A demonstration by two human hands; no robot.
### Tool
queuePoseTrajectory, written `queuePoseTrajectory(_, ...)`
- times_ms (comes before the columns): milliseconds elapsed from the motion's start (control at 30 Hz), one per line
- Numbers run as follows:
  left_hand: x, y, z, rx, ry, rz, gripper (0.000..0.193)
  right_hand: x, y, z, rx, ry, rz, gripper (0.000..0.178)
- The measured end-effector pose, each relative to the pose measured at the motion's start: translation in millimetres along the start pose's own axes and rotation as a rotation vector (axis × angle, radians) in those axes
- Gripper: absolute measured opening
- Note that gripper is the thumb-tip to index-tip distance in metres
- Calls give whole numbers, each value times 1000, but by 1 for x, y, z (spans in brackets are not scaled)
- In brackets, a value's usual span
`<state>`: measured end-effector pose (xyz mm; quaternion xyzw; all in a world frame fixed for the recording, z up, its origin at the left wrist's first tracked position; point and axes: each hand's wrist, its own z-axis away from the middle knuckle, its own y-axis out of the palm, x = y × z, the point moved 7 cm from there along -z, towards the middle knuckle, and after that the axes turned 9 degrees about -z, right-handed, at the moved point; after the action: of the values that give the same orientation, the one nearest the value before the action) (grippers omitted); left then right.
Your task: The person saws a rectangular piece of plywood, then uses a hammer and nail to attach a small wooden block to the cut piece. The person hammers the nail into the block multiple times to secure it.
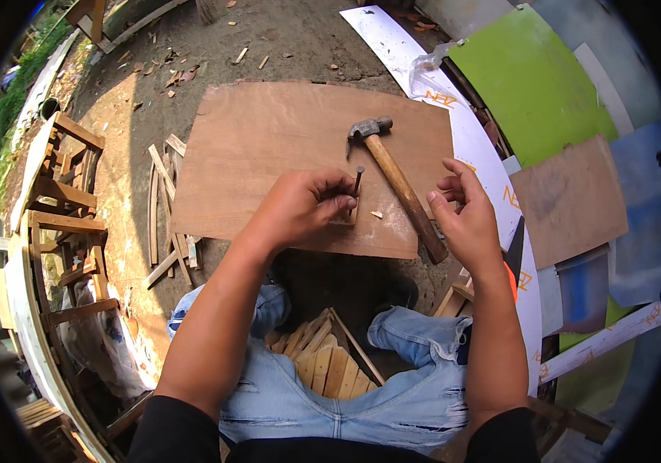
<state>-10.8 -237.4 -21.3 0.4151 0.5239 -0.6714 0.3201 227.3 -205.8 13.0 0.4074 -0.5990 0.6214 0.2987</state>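
My left hand (307,202) is closed, pinching a nail (359,177) between thumb and fingers. The nail stands roughly upright, head up, over a brown wooden board (261,123); its lower end is hidden by my fingers. To the right of it lies a claw hammer (398,181), its metal head pointing away and its wooden handle reaching past the board's near edge. Just right of that handle hovers my right hand (466,216), open, fingers apart and loosely bent, with nothing in it. A small pale wood chip (377,214) rests between nail and handle.
Thin wood strips (162,174) lie left of the board, beside a wooden frame (68,224). On the right are a long white panel (500,201), a green sheet (539,81) and a brown sheet (570,204). A saw (515,251) shows beside my right forearm. Wooden slats (330,369) sit between my legs.
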Motion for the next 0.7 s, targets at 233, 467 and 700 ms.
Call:
queuePoseTrajectory(233, -9, 0, 3, -88, 85, -205, 11, -19, 9, 1, 33, 37, 44, 57)
queuePoseTrajectory(467, -11, -4, 5, -130, 76, -231, 12, -20, 14, 0, 67, 57, 58, 60)
queuePoseTrajectory(700, -11, -4, 5, -139, 62, -240, 15, -18, 17, 1, 79, 45, 72, 61)
